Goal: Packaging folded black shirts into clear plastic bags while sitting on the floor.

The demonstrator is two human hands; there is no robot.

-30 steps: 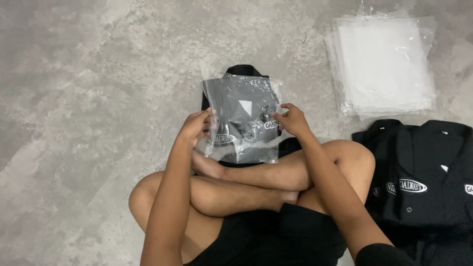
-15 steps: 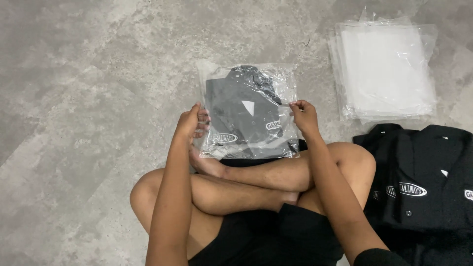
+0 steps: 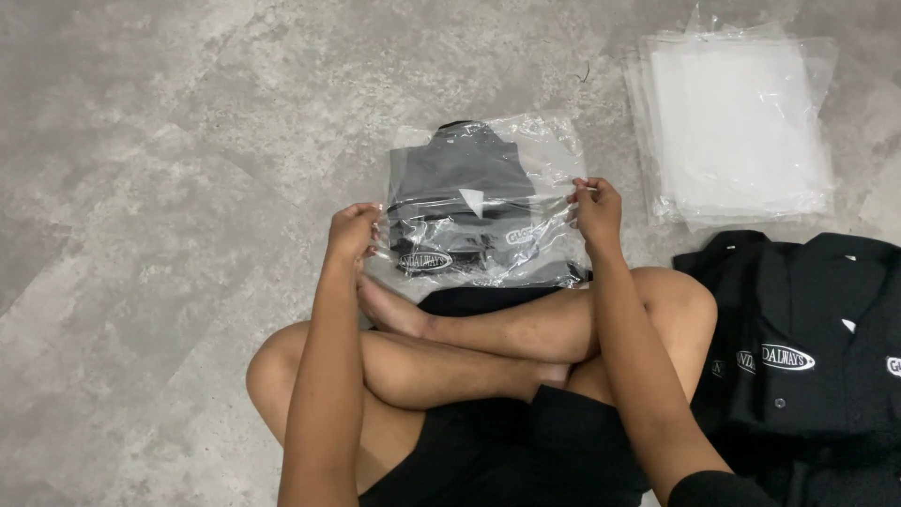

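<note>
**Bagged shirt held at both bottom corners, over the floor**

We see a folded black shirt inside a clear, crinkled plastic bag, lying on the grey mottled stone floor just in front of the crossed legs. Left hand is pinched shut on the bag's lower left edge; right hand is pinched shut on the right edge, fingers closed on the film. The shirt's collar end points away from us and the bag's open end appears to sit nearest the legs.

Risks, as we judge them:
- Film is slick and thin, so a pinch could slip or stretch the edge.
- Shirt could slide and bunch inside if the bag tilts unevenly.
- Trapped air could puff the bag.

Nearby: a stack of empty clear plastic bags to the upper right, and unbagged black shirts just right of the knee.
</note>
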